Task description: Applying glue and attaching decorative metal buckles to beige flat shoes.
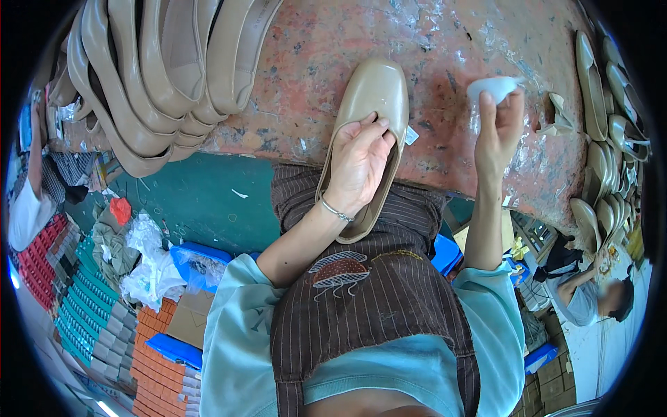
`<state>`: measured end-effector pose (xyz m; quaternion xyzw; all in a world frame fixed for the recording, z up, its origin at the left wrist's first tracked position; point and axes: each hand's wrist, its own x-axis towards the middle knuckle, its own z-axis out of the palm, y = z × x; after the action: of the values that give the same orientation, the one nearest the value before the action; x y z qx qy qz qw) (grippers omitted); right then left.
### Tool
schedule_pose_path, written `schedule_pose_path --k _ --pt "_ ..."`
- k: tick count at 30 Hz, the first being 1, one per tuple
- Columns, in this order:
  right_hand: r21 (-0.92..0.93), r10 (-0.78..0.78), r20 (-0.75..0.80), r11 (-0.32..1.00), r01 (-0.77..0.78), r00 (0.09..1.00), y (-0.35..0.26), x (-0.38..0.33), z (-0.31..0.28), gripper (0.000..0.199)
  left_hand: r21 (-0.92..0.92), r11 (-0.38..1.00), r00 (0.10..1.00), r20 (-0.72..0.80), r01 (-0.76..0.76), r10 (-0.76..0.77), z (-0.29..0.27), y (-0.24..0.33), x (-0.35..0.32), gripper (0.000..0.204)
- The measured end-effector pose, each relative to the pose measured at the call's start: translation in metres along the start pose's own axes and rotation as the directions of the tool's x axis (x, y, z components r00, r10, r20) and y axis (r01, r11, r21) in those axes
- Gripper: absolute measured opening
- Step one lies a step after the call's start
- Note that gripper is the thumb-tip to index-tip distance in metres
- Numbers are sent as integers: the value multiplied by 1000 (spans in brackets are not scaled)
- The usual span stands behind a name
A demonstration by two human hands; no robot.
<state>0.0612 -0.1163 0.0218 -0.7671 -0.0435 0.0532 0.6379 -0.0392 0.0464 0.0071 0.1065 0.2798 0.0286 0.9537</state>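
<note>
Worn, reddish, paint-flecked workbench [445,48] fills the top of the head view, with a stack of beige flat shoes [160,76] at its left end and more shoes lined along its right edge [601,139]. At its near edge, the left hand [358,163] curls its fingers [372,125] into the opening of a beige square-toed flat leather shoe [375,90], thumb side pressed on the rim, the shoe lying toe-away and overhanging a brown striped apron [375,292]. Just to its right, the right hand [500,132] is raised, its fingertips [488,97] pinched together on a small white crumpled wad [495,86].
</note>
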Motion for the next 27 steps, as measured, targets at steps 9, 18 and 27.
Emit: schedule_pose_path --k 9,18,27 --pt "-631 -321 -78 749 203 944 37 36 -17 45 -43 999 1000 -25 1 -2 -2 2 -4 8" --pt "-684 -638 -48 581 440 768 -18 72 57 24 -46 999 999 -37 10 -12 -4 5 -3 9" --pt "-872 -427 134 378 311 894 -7 146 58 42 -107 994 995 -97 25 -36 -2 0 2 8"
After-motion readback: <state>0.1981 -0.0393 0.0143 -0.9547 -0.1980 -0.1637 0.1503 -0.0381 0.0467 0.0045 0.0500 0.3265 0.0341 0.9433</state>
